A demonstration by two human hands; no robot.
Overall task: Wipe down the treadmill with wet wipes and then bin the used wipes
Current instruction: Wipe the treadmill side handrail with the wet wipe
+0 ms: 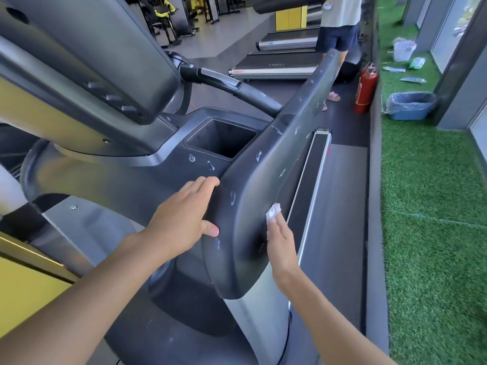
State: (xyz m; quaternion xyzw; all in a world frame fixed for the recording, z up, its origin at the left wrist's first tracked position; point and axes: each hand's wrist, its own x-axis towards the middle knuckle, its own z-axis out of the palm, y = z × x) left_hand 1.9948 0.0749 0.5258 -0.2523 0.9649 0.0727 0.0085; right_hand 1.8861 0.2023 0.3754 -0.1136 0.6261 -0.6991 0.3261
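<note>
The treadmill's dark grey side arm (276,154) runs from the bottom centre up to the right, dotted with white marks. My left hand (184,219) grips its near inner edge, fingers on top and thumb on the outer face. My right hand (280,241) lies flat against the arm's outer face and presses a small crumpled white wet wipe (272,213) under its fingertips. A blue bin (409,106) with a clear liner stands on the green turf at the right.
A console (87,61) and a cup-holder recess (221,139) lie to the left. A red fire extinguisher (366,88) stands by the turf edge. A person (338,27) stands on a further treadmill. Bags and packets (404,51) lie on the turf.
</note>
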